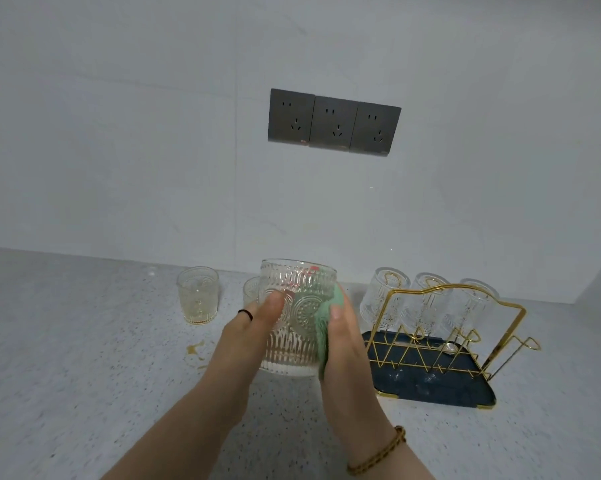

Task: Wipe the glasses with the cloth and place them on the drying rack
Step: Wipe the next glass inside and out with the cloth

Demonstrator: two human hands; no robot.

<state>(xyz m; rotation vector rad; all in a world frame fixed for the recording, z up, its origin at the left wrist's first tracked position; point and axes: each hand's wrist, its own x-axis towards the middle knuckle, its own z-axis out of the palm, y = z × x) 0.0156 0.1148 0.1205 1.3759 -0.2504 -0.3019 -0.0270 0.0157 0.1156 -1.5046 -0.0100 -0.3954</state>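
Left hand (254,327) is clasping the embossed glass (297,306) to steady it while right hand (344,344), fingers curled, is pressing the green cloth (326,327) around its wall.

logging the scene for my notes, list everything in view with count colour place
counter: 1, speckled grey, foreground
held glass: 1, clear, centre, lifted
cloth: 1, green, against held glass's right side
standing glasses: 2, clear, upright, counter back left; one partly hidden
drying rack: 1, gold wire, dark blue tray, right
rack glasses: 3, clear, upside down on drying rack
spill: 1, amber, counter left
sockets: 3, dark grey, wall
left hand: 1, grips held glass
right hand: 1, presses cloth to it
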